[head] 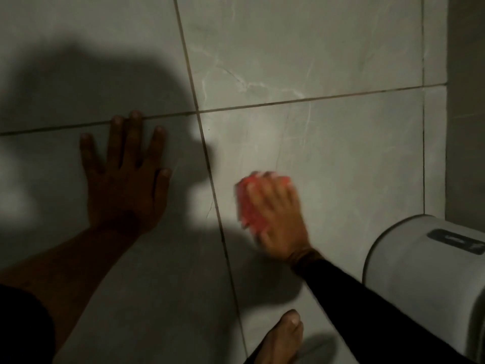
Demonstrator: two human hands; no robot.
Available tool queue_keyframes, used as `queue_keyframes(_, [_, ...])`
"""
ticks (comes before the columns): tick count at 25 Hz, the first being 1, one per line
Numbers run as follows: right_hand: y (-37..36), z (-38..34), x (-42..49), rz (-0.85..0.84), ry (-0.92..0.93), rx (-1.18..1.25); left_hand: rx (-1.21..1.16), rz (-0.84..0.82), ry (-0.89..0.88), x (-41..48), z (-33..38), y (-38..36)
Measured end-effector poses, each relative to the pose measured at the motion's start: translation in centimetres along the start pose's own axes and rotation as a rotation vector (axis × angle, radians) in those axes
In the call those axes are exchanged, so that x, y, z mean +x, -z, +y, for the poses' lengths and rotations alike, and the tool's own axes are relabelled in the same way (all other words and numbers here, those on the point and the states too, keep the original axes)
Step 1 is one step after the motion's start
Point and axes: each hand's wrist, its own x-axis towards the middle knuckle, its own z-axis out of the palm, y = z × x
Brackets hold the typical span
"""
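Observation:
My left hand (126, 177) lies flat on the grey tiled floor (328, 143), fingers spread and straight, in shadow. My right hand (275, 214) holds a red scrubbing pad (246, 203) against a floor tile, fingers curled over it; both are blurred by motion. The pad shows only at the hand's left edge. A black sleeve covers my right forearm.
A white cylindrical bin (425, 274) with a dark lid handle stands at the right, beside a wall edge (464, 101). A bare foot (283, 340) rests on the floor at the bottom centre. Dark grout lines cross the tiles. A large shadow covers the left half.

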Motion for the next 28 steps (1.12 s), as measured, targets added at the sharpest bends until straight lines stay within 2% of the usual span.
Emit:
queue_keyframes(2, [1.4, 3.9, 0.5, 0.164, -0.648, 0.190, 0.008, -0.009, 0.005, 0.0, 0.2, 0.0])
queue_keyframes(3, [1.0, 3.0, 0.7, 0.235, -0.883, 0.231, 0.014, -0.014, 0.002, 0.1, 0.2, 0.0])
queue_keyframes(4, [0.2, 0.4, 0.7, 0.260, -0.956, 0.204, 0.008, -0.021, -0.005, 0.2, 0.0, 0.0])
queue_keyframes(5, [-0.8, -3.1, -0.1, 0.238, -0.851, 0.128, 0.001, -0.024, -0.009, 0.2, 0.0, 0.0])
queue_keyframes(7, [-3.2, -8.1, -4.3, 0.115, -0.336, 0.050, -0.008, -0.016, 0.013, -0.1, 0.0, -0.1])
queue_keyframes(8, [-3.2, -7.3, -6.0, 0.041, -0.161, 0.003, -0.007, -0.014, 0.023, -0.1, 0.0, -0.2])
queue_keyframes(9, [-3.1, -4.8, -7.0, 0.019, -0.105, -0.031, -0.002, -0.011, 0.020, 0.0, 0.0, -0.2])
queue_keyframes(10, [-2.7, -2.7, -7.5, 0.017, -0.212, -0.030, 0.003, -0.003, 0.008, 0.2, -0.1, -0.4])
queue_keyframes(12, [-1.7, -0.7, -7.3, 0.128, -0.812, 0.141, 0.026, -0.003, -0.013, 0.1, -0.3, -0.7])
queue_keyframes(13, [-1.6, -1.9, -6.5, 0.201, -1.058, 0.186, 0.043, 0.003, -0.022, 0.1, -0.4, -0.8])
queue_keyframes(14, [-1.6, -5.0, -5.2, 0.200, -1.123, 0.210, 0.040, -0.004, -0.021, 0.1, -0.5, -0.7])
queue_keyframes(15, [-2.1, -8.8, -4.7, 0.156, -1.030, 0.164, 0.026, -0.018, -0.021, 0.0, -0.4, -0.6])
queue_keyframes(17, [-2.4, -15.3, -5.6, 0.043, -0.713, 0.183, 0.040, -0.056, -0.037, 0.1, 0.2, 0.4])
queue_keyframes(18, [-1.9, -17.3, -6.2, 0.016, -0.619, 0.316, 0.064, -0.107, -0.034, 0.2, 0.2, 1.0])
queue_keyframes(19, [-0.6, -18.3, -6.5, 0.014, -0.624, 0.480, 0.090, -0.172, -0.033, 0.3, 0.2, 2.0])
queue_keyframes(21, [3.7, -18.3, -6.6, 0.014, -0.746, 0.901, 0.090, -0.298, -0.059, 0.8, 1.4, 5.4])
queue_keyframes(22, [6.2, -17.8, -6.8, 0.061, -0.813, 1.158, 0.064, -0.348, -0.160, 0.7, 2.8, 7.0])
queue_keyframes(24, [12.0, -15.9, -9.1, 0.104, -0.983, 1.552, -0.171, -0.447, -0.333, -0.3, 6.9, 10.2])
queue_keyframes(25, [14.2, -14.8, -10.1, 0.081, -1.125, 1.741, -0.408, -0.630, -0.302, -0.6, 10.3, 13.1])
queue_keyframes(26, [17.2, -13.4, -11.9, 0.092, -1.282, 1.893, -0.574, -0.837, -0.131, -1.5, 14.9, 16.6])
queue_keyframes(27, [20.0, -12.0, -14.2, 0.162, -1.395, 1.952, -0.710, -1.021, 0.111, -2.9, 19.3, 19.7])
queue_keyframes(28, [22.9, -10.4, -16.4, 0.254, -1.449, 2.035, -0.809, -1.136, 0.259, -4.7, 23.3, 22.1])
